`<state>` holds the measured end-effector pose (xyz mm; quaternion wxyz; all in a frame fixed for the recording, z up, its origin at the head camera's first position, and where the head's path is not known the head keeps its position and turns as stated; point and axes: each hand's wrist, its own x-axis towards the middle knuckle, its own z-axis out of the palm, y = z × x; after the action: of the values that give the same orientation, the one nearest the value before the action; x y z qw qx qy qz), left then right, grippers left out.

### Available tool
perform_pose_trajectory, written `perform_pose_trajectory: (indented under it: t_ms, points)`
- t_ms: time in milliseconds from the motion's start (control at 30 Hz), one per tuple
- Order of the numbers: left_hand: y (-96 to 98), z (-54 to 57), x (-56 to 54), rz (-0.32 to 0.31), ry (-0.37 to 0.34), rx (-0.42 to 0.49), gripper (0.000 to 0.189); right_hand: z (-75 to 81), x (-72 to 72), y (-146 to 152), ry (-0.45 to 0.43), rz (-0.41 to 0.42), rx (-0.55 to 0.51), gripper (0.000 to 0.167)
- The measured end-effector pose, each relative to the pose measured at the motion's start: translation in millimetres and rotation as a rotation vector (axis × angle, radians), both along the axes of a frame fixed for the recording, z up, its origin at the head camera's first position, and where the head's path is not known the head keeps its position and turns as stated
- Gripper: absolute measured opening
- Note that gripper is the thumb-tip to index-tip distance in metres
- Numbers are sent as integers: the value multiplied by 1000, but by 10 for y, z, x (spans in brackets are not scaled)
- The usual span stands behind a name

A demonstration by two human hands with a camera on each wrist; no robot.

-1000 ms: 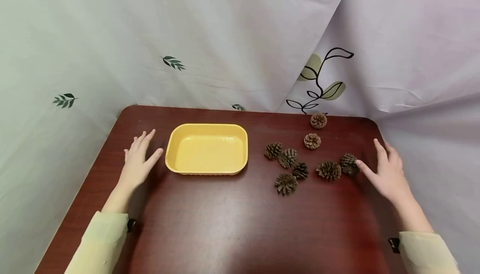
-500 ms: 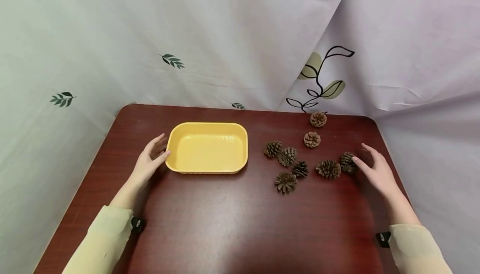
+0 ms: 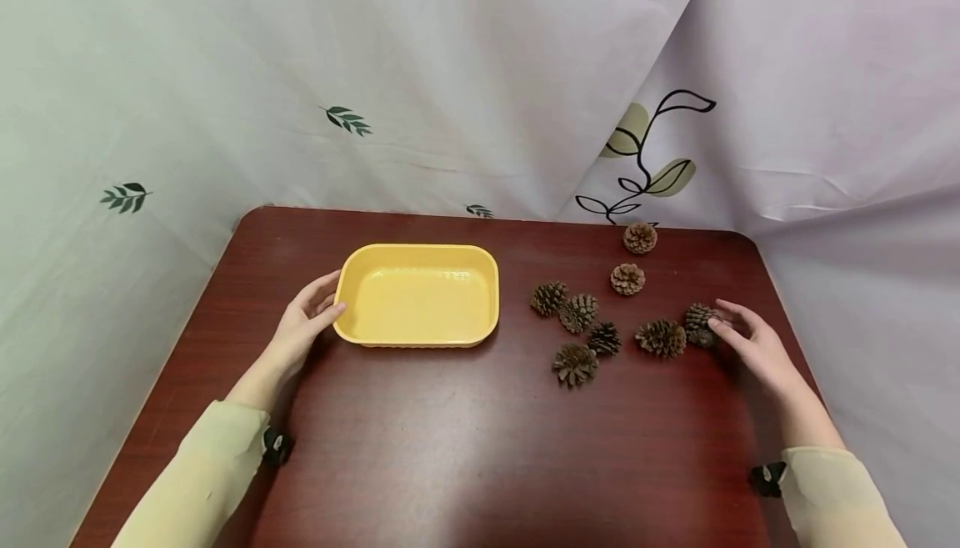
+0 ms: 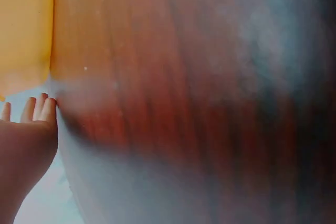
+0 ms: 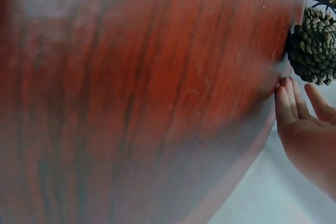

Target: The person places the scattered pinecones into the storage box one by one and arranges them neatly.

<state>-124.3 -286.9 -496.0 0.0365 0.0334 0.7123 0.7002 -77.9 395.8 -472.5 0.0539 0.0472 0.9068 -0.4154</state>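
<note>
My left hand [image 3: 302, 323] is at the left end of a yellow rectangular tray [image 3: 420, 338]. Its thumb overlaps the rim in the head view, while the other fingers lie along the outer wall. In the left wrist view those fingers [image 4: 48, 109] look fairly straight, close to the tray's edge. On the far right, my right hand [image 3: 757, 352] reaches toward a dark pine cone [image 3: 700, 324], thumb and index finger spread beside it. The right wrist view shows the fingers [image 5: 283, 103] extended just short of that pine cone [image 5: 315, 48].
A second pine cone [image 3: 661, 338] sits against the one by my right hand. Several more, including a front one [image 3: 575, 364], form a cluster right of the tray. Two lighter cones [image 3: 627, 279] lie farther back. White curtains [image 3: 450, 72] border the dark red table [image 3: 420, 448].
Both hands have moved inward: the left hand to the right, up to the tray's end, and the right hand to the left, closer to the pine cone. Tray and cones stay in place.
</note>
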Motion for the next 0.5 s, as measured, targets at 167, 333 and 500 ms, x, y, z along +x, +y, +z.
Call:
perform_pose_trajectory:
  t_ms: [167, 333, 500]
  points:
    - [0, -72, -26, -21, -14, 172, 48, 43, -41, -8, -68, 32, 42, 64]
    - [-8, -119, -28, -51, 0, 288, 49, 81, -81, -19, -111, 46, 65, 64]
    - [-22, -134, -23, -75, 4, 307, 51, 89, -93, -28, -95, 32, 81, 61]
